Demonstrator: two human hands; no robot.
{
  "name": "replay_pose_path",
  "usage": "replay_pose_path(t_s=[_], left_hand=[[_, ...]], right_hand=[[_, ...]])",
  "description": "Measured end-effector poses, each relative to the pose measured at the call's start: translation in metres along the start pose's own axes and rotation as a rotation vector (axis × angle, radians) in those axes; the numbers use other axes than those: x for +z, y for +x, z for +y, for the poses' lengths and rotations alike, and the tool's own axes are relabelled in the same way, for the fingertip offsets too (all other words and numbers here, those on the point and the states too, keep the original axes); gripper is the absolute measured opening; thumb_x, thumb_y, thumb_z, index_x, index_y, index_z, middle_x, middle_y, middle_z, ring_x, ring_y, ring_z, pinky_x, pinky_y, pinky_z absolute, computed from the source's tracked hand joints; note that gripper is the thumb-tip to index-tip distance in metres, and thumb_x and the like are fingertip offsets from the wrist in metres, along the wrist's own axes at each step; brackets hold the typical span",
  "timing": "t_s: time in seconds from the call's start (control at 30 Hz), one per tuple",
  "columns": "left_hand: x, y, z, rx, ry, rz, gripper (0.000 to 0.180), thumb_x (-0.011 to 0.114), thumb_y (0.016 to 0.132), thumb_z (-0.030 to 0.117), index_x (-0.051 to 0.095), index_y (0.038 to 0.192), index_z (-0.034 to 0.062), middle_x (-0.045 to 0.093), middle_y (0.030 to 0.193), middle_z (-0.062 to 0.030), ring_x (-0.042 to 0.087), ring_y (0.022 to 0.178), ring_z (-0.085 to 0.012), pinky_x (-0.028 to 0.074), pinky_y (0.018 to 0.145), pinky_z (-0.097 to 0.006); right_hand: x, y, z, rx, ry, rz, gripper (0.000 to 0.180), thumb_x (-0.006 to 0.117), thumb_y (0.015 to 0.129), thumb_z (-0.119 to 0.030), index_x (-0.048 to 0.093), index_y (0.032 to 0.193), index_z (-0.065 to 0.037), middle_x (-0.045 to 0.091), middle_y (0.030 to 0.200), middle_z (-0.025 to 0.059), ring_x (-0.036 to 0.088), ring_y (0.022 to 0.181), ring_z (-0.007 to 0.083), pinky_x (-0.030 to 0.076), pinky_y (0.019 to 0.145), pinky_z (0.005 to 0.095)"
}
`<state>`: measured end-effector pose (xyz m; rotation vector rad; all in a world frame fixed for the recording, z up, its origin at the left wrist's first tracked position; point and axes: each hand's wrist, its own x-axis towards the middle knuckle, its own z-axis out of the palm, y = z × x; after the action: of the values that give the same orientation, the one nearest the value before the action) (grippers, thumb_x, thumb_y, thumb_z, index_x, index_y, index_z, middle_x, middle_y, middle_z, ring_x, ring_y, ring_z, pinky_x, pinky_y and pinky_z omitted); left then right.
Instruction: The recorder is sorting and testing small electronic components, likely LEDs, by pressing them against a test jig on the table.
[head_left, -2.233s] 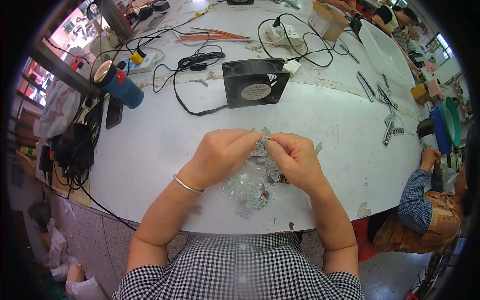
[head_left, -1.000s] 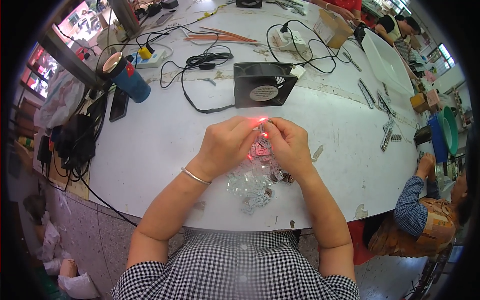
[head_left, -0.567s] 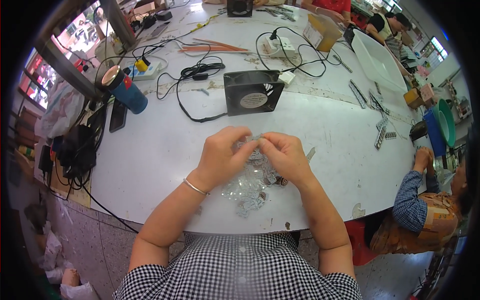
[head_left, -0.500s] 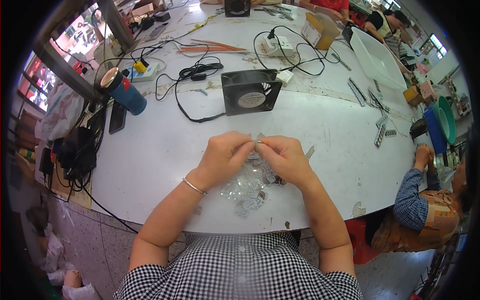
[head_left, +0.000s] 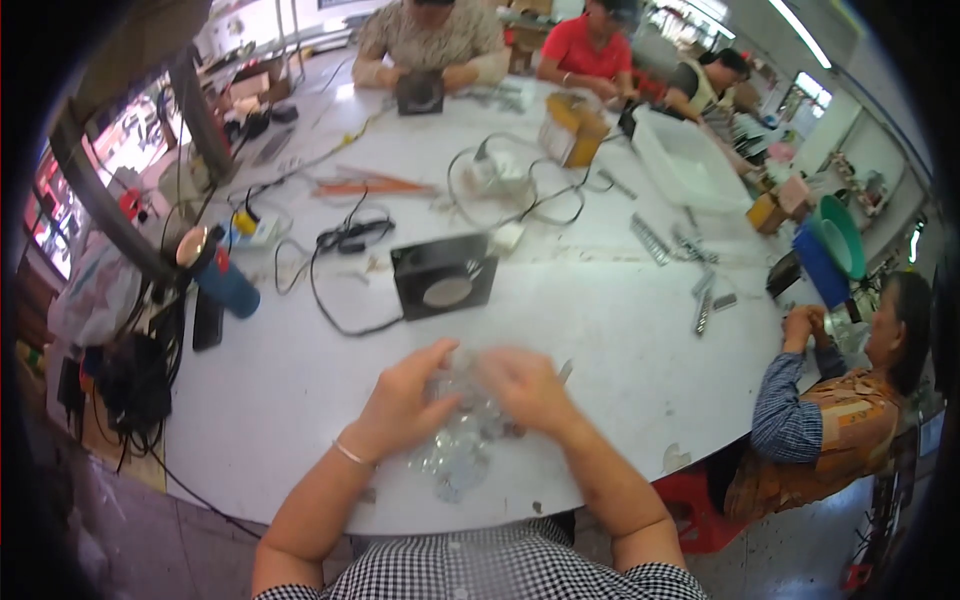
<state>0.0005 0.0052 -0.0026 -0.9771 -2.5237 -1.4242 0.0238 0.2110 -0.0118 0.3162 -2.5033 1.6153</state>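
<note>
The left hand (head_left: 405,400) and the right hand (head_left: 525,385) meet over the near edge of the white bench (head_left: 600,330) — fingers curled in, both pinching at one small clear plastic piece (head_left: 468,372) held between them; motion blur hides the exact grip. The two hands are equally close to it. Just below them, toward the body, lies one loose pile of clear plastic parts (head_left: 450,455), touching the left wrist side. Farther out, straight ahead of the hands, stands one black square fan (head_left: 443,277) — its cable (head_left: 325,300) trailing left toward one blue bottle (head_left: 222,275).
</note>
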Motion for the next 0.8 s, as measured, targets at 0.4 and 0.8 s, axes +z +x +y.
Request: replay_pose_path(t_s=[0.4, 0.8], left_hand=[[0.004, 0.004, 0.001, 0.05, -0.057, -0.077, 0.076, 0.074, 0.075, 0.007, 0.043, 0.144, 0.0104, 0.065, 0.11, -0.0126, 0.064, 0.085, -0.0216, 0.052, 0.074, -0.03], [0.011, 0.006, 0.0, 0.037, -0.086, -0.094, 0.081, 0.073, 0.072, 0.003, 0.04, 0.146, 0.01, 0.065, 0.108, -0.0146, 0.067, 0.093, -0.025, 0.054, 0.077, -0.031]], right_hand=[[0.006, -0.001, -0.009, -0.134, -0.027, -0.23, 0.019, 0.059, 0.092, -0.016, 0.067, 0.093, 0.001, 0.066, 0.083, 0.0143, 0.063, 0.077, 0.0273, 0.05, 0.072, 0.0355], [0.007, 0.004, -0.01, 0.046, 0.074, -0.34, 0.014, 0.062, 0.089, -0.013, 0.068, 0.089, 0.0, 0.063, 0.075, 0.013, 0.059, 0.066, 0.0253, 0.047, 0.062, 0.0347]])
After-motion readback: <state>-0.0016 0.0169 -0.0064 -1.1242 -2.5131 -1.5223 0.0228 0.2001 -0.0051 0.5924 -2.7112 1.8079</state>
